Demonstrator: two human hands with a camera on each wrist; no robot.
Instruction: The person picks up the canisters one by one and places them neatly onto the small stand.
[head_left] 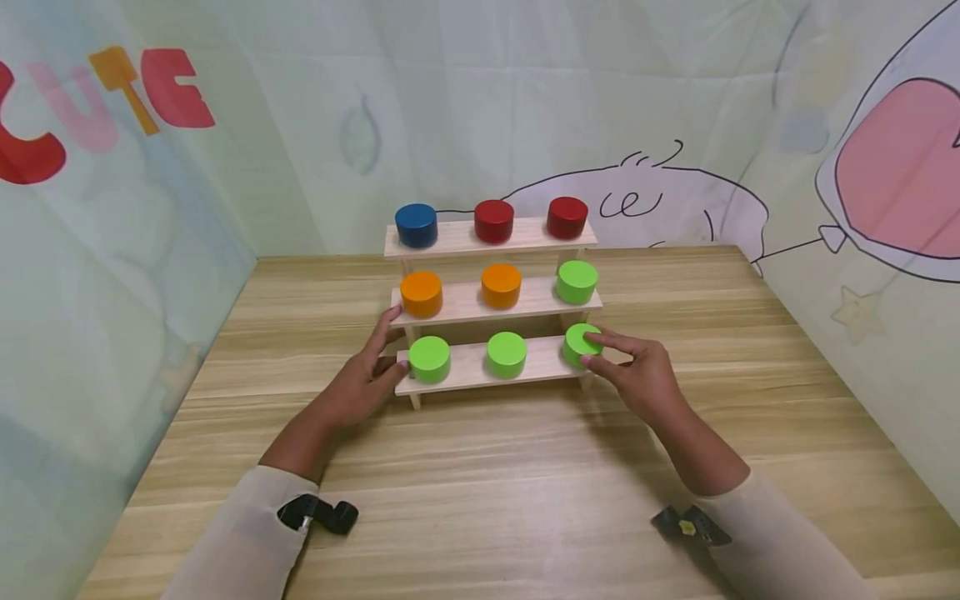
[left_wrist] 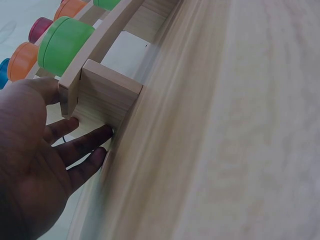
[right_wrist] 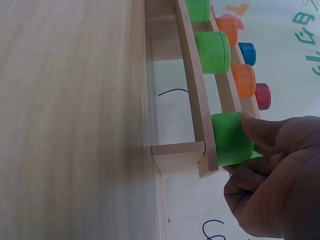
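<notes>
A three-tier wooden stand carries short round lidded boxes. On its bottom shelf, the right-end green round box is pinched between the thumb and fingers of my right hand; in the right wrist view this green box sits on the shelf. My left hand is at the stand's left end, its thumb against the bottom shelf's end near the left green box. In the left wrist view, the other fingers of the left hand stretch loosely beside the stand's leg. Another green box stands mid-shelf.
The middle shelf bears two orange boxes and a green one. On the top shelf are a blue box and two red ones. A wood-grain table lies beneath, with printed cloth behind.
</notes>
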